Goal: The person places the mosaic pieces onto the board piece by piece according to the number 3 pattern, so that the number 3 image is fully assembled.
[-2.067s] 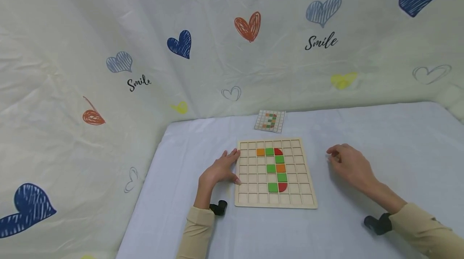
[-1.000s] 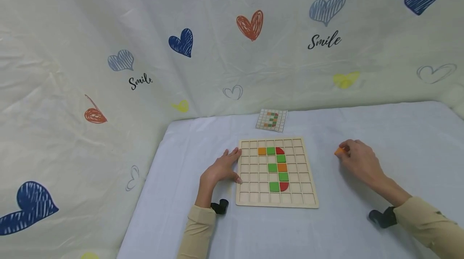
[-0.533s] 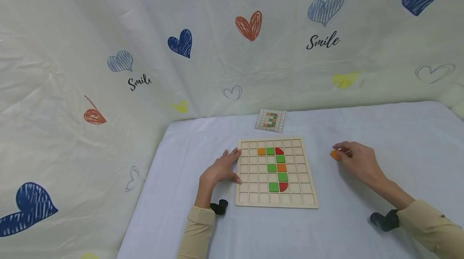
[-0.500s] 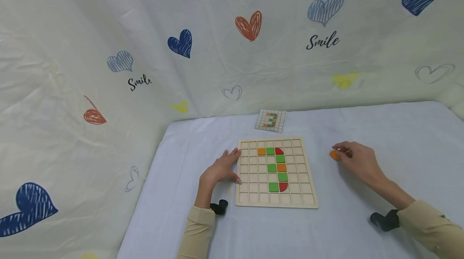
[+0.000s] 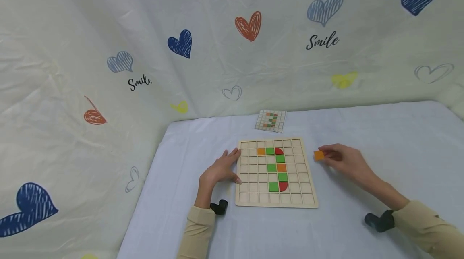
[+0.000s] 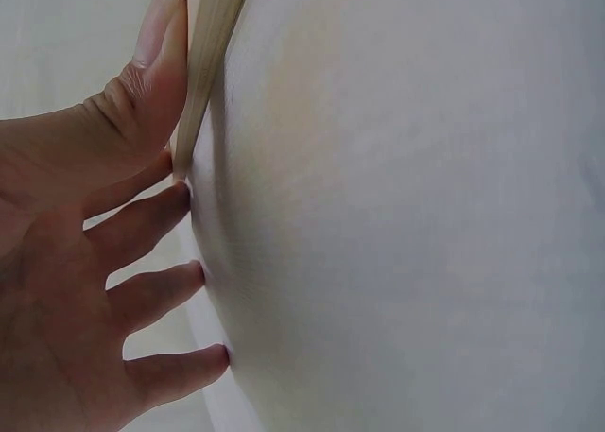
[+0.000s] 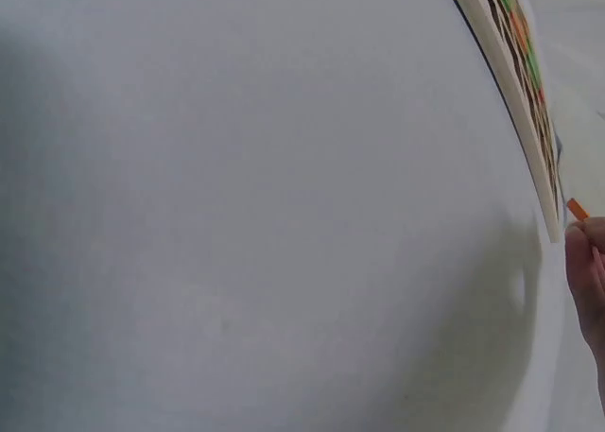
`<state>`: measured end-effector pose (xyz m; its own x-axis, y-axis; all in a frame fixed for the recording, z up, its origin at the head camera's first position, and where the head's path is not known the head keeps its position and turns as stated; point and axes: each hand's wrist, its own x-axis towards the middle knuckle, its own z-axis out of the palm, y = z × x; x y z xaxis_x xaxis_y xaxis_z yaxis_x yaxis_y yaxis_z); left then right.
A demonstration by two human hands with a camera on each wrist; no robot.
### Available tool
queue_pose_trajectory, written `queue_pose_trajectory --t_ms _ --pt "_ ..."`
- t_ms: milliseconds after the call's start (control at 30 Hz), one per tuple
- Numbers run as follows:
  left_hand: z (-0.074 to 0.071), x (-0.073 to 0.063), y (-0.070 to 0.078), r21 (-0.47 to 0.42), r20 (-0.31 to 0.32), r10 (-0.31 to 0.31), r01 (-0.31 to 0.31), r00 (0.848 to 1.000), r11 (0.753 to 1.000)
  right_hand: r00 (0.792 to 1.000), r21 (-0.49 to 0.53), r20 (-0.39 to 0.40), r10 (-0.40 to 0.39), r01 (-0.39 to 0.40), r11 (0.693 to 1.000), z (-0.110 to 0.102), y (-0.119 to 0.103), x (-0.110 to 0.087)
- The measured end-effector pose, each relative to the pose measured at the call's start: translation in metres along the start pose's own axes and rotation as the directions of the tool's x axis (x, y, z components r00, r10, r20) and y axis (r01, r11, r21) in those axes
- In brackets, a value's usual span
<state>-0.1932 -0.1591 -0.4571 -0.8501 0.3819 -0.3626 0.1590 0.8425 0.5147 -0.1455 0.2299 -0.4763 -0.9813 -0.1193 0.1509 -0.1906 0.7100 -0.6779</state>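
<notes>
A square wooden grid board (image 5: 253, 199) lies on the white cloth, with orange, green and red tiles set in some of its cells. My left hand (image 5: 218, 170) rests at the board's left edge, fingers spread; in the left wrist view the thumb (image 6: 151, 82) lies over the rim and other fingertips touch the cloth. Just right of the board, my right hand (image 5: 346, 161) pinches an orange square tile (image 5: 318, 155) between thumb and fingertips. The right wrist view catches only part of that hand (image 7: 588, 271) and the edge of the orange tile (image 7: 578, 209).
Behind the board lies a small pattern card (image 5: 270, 121) printed with a similar coloured grid. A white sheet with hearts and lettering (image 5: 232, 57) hangs beyond the table's far edge. Black wrist cameras (image 5: 379, 222) sit under both cuffs.
The right hand's fingers have taken hold of an orange tile, which came into view about a second ago. That hand has moved left toward the board with it. The left hand stays put.
</notes>
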Motion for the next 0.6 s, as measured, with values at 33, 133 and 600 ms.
queue_pose_trajectory --t_ms 33,133,600 --pt "0.0 0.0 0.0 -0.001 0.0 -0.001 0.001 1.0 1.0 1.0 0.006 0.004 -0.001 0.0 1.0 0.001 -0.001 0.0" --pt "0.0 -0.001 0.0 -0.005 0.001 0.0 0.0 1.0 1.0 1.0 0.028 0.027 -0.004 0.003 1.0 0.005 -0.006 0.0" --pt "-0.002 -0.002 0.001 -0.007 0.009 0.001 -0.001 1.0 1.0 0.995 0.102 0.088 -0.054 0.045 0.994 0.023 -0.034 -0.003"
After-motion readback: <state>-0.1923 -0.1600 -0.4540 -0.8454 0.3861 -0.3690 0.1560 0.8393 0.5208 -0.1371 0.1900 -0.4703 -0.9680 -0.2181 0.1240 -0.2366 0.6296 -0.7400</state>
